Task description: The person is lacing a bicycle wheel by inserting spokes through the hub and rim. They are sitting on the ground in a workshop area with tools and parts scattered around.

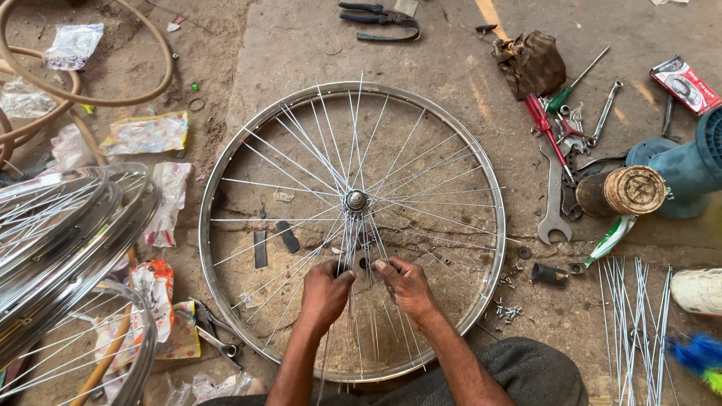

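Down on the concrete floor (301,53) lies a bicycle wheel (226,162), flat, its rim a silver ring round a hub (356,201) at the middle. Thin spokes (421,169) fan from the hub to the rim, some loose and crossing.

Both hands work inside the rim, just below the hub. The left hand (325,292) has its fingers (342,275) closed, pinching a bunch of spokes. The right hand (406,284) sits just beside it, fingers (383,266) curled and pinched on spokes too. The two hands are close but not touching.

Right of the wheel, small nipples (510,310) lie scattered near the rim. Further right rests a bundle of spare spokes (635,316). Above them lie a spanner (554,203), a red screwdriver (543,120) and a green screwdriver (569,92), with a brown rag (530,64) near. A wooden block (623,192) lies beside a blue stand (688,169).

At the top edge lie pliers (380,19). On the left, more rims (71,240) are stacked, partly out of view, with a tan hose (162,68) looped above and plastic wrappers (147,134) strewn between. A second pair of pliers (212,331) lies just outside the wheel's lower left.
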Tool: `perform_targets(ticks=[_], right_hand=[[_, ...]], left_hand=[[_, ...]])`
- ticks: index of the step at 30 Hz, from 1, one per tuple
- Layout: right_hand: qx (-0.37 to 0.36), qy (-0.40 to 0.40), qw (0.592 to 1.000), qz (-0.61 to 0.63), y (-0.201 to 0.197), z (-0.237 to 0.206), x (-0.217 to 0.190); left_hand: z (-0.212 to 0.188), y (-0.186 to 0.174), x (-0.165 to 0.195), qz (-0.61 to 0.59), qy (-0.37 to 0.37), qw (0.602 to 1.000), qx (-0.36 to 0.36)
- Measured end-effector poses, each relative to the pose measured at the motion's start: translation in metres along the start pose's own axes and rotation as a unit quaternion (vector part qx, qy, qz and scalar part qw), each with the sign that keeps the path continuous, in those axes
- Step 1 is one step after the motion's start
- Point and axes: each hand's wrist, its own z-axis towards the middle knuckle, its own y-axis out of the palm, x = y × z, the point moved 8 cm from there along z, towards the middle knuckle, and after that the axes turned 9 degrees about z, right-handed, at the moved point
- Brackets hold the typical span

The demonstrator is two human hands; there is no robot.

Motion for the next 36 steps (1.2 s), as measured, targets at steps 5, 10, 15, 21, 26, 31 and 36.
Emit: perform_targets(ticks=[5,10,15,21,26,31,36], right_hand=[[-0.022,-0.033,0.997,-0.066,0.008,-0.003,-0.007],[-0.033,-0.061,0.995,-0.069,0.014,-0.004,-0.012],[0.006,-0.014,0.994,-0.108,0.008,-0.002,-0.001],[0.017,-0.058,0.989,-0.137,0.004,0.003,-0.005],[0.013,-0.067,0.986,-0.152,0.002,0.004,-0.004],[0.026,-0.043,0.984,-0.168,0.001,0.003,-0.002],[0.028,-0.062,0.983,-0.168,0.0,0.003,-0.006]], left_hand=[[-0.004,-0.002,-0.001,0.055,-0.026,0.998,-0.011],[-0.004,-0.014,0.001,0.148,-0.025,0.988,0.035],[-0.005,-0.032,0.007,0.325,0.021,0.932,0.16],[-0.011,-0.031,0.017,0.314,0.111,0.91,0.247],[-0.011,-0.032,0.021,0.335,0.105,0.908,0.229],[-0.011,-0.038,0.021,0.37,0.085,0.898,0.224],[-0.005,-0.035,0.014,0.297,0.116,0.919,0.232]])
